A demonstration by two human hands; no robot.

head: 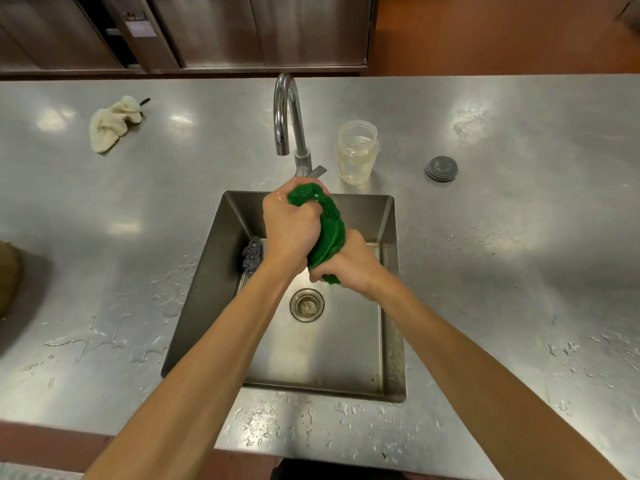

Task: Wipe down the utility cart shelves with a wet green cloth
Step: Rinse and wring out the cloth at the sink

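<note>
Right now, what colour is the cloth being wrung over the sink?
Dark green. The cloth, gripped by the left hand and right hand, shows best in the head view.

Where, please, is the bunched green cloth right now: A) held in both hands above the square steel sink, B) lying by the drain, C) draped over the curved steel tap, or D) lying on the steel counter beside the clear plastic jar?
A: the left hand's grip and the right hand's grip both curl round the bunched green cloth, held above the square steel sink.
</note>
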